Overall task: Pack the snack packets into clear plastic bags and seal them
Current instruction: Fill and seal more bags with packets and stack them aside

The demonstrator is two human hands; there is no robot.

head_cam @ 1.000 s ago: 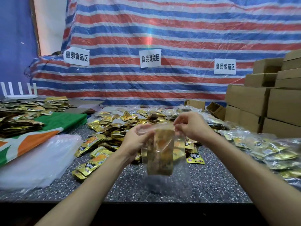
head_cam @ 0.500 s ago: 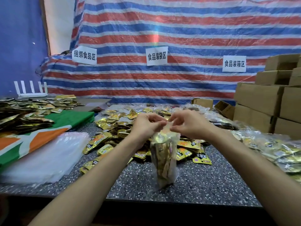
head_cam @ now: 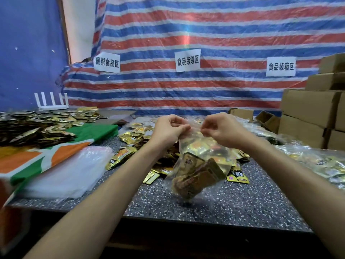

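Several packets sit inside the clear bag [head_cam: 197, 165]; my left hand [head_cam: 168, 130] and right hand [head_cam: 222, 130] pinch its mouth, unsealed I judge. Beyond the bag, loose packets [head_cam: 134, 137] await on the tabletop [head_cam: 224, 202].

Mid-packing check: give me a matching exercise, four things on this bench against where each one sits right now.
Things:
1. filled clear bag
2. stack of empty clear bags
3. cardboard boxes
4. white router

Places:
A. stacked at the far right
B. back left, antennas up
C. pinched at its top by the left hand and right hand
D. lying flat on the table, at the left

Pairs: 1-C, 2-D, 3-A, 4-B
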